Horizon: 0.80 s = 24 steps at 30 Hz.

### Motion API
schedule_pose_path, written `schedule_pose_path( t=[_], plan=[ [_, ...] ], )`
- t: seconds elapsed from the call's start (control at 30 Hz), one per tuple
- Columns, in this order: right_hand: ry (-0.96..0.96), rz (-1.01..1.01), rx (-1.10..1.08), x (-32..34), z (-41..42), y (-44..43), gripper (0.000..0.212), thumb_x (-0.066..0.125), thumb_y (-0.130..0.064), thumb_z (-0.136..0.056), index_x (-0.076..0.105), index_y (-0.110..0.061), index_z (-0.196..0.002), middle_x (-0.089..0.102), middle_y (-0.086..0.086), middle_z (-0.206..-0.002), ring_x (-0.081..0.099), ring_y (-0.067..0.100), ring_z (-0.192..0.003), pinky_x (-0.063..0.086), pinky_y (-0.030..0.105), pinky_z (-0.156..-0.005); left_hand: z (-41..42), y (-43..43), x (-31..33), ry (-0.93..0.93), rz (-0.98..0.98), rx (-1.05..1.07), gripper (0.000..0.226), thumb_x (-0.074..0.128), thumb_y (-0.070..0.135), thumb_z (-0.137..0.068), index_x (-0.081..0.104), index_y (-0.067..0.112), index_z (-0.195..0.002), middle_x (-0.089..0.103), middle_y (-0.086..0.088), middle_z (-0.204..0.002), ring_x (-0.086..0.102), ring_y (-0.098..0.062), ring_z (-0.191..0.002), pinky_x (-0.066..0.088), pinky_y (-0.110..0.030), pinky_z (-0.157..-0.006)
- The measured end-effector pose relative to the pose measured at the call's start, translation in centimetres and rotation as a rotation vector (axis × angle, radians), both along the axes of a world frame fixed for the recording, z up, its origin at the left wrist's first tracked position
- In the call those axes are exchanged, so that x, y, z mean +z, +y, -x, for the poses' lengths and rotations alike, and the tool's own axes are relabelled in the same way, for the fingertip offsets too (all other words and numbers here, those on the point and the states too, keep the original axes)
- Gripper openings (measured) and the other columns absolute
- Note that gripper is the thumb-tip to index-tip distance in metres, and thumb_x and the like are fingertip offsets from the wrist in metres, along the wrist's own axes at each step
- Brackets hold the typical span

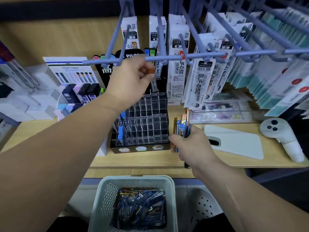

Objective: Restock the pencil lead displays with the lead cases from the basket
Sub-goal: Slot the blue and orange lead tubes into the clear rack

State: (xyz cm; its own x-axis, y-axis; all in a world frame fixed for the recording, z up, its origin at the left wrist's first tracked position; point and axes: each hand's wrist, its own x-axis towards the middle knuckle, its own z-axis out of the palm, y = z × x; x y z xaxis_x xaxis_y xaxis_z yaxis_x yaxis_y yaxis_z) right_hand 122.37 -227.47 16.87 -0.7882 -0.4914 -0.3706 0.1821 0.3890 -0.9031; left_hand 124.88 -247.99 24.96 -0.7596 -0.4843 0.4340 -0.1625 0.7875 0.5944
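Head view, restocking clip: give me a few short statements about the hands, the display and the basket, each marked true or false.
1. The left hand pinches a single lead case with an orange cap above the back rows of the clear display. True.
2. The right hand is empty. False: it grips a bundle of lead cases beside the display's right side.
3. The basket holds loose lead cases. True.
4. Every slot of the display is filled. False: most slots are empty, and blue cases stand only at its left side.
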Motion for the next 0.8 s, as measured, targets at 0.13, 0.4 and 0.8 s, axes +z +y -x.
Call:
schedule_pose_path(
  t=[0.13,0.4,0.8],
  plan=[
    [0.007,0.008,-0.002,0.2,0.0,-0.1,0.005,0.066,-0.015,-0.089,0.063,-0.014,-0.092,0.067,0.007,-0.065,0.045,0.002,-0.036,0.037,0.027,-0.050,-0.3,-0.3,-0.9,-0.011,0.088,-0.035,0.010,0.071,0.010,-0.089,0.071,0.011,-0.099,0.059,0.015,-0.077,0.057,0.008,-0.068,0.048,-0.008,-0.072],
    [-0.145,0.174,0.045,1.3,-0.4,-0.2,0.009,0.067,-0.009,-0.089,0.059,-0.012,-0.090,0.063,0.002,-0.064,0.058,0.021,-0.064,0.036,0.029,-0.051,0.5,-0.1,-3.0,-0.027,0.333,0.064,0.012,0.071,0.016,-0.085,0.075,0.015,-0.096,0.053,0.004,-0.078,0.055,-0.020,-0.073,0.051,-0.036,-0.070],
    [-0.211,0.236,0.378,3.0,-1.5,-0.2,0.012,0.069,-0.009,-0.090,0.060,-0.012,-0.096,0.061,-0.001,-0.069,0.061,0.014,-0.064,0.038,0.023,-0.047,-7.8,5.9,-2.1,-0.257,-0.644,0.002,0.017,0.067,0.036,-0.092,0.068,0.023,-0.081,0.068,-0.001,-0.071,0.052,-0.011,-0.051,0.040,-0.025,-0.047]
  ],
)
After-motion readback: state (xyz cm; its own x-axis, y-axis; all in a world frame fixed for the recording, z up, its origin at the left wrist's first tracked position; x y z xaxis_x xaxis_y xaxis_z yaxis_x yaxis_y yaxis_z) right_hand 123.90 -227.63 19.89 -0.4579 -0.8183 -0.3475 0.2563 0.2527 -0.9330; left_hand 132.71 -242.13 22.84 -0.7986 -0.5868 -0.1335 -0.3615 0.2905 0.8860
